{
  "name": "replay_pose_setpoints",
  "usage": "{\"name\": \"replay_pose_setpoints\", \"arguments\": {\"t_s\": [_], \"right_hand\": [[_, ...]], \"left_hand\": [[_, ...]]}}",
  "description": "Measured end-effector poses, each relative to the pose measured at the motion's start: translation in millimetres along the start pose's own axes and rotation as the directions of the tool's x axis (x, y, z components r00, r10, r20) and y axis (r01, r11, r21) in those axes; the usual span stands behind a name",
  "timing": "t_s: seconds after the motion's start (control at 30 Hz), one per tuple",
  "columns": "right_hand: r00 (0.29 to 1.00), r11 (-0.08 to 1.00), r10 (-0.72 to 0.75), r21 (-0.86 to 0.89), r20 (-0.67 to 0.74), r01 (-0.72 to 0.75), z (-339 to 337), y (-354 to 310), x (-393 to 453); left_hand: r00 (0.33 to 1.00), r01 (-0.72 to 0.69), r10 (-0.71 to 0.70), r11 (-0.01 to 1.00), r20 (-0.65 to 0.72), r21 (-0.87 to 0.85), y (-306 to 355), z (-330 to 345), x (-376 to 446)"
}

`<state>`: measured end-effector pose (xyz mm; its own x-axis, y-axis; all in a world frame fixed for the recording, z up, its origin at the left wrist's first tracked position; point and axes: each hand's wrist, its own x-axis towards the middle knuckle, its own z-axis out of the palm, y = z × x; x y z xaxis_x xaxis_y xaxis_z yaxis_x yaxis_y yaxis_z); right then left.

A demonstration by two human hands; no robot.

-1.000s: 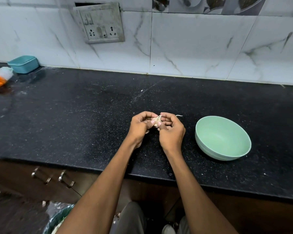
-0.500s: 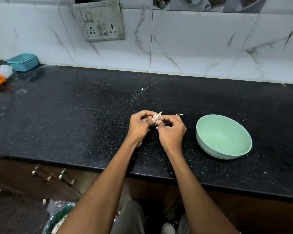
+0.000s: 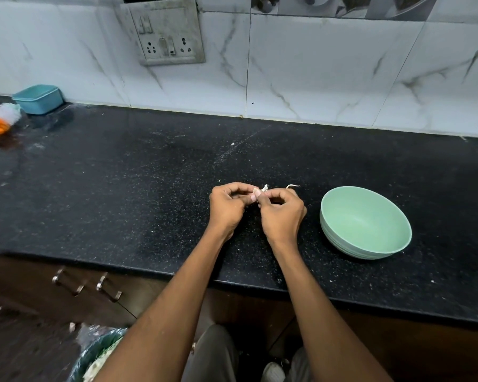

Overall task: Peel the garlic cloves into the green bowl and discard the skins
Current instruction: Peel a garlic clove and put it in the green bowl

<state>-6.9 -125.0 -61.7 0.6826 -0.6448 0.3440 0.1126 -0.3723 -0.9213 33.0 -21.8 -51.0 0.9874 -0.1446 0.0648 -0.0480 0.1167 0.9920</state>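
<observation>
Green bowl (image 3: 366,216) R of hands, apart | L hand (image 3: 226,208) + R hand (image 3: 283,213) fingers pinch garlic clove (image 3: 260,191)

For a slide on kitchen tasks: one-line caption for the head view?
Left hand and right hand pinch a garlic clove above the black counter, beside an empty green bowl.

A single head-worn view looks forward and down from above the surface's (image 3: 122,188) near edge, facing the tiled back wall (image 3: 315,78) (wide-angle, so lines bow); both forearms enter from below, close to the lens.
</observation>
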Motion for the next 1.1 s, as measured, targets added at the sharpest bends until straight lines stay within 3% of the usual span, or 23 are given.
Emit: {"name": "replay_pose_setpoints", "arguments": {"t_s": [0.37, 0.87, 1.1], "right_hand": [[0.995, 0.998, -0.036, 0.062, 0.089, 0.031, -0.6, -2.8, 0.2], [0.988, 0.998, -0.025, -0.052, 0.155, 0.034, 3.7, 4.6, 0.1], [0.99, 0.999, 0.028, -0.04, 0.138, -0.023, 2.6, 2.0, 0.1]], "left_hand": [[0.998, 0.056, -0.055, 0.997, 0.02, -0.044, 2.8, 2.1, -1.1], [0.999, 0.038, -0.038, 0.998, 0.012, -0.044, -4.0, -1.1, 7.3], [1.0, -0.001, 0.001, 0.998, 0.015, 0.062, -5.6, 1.2, 6.2]]}}
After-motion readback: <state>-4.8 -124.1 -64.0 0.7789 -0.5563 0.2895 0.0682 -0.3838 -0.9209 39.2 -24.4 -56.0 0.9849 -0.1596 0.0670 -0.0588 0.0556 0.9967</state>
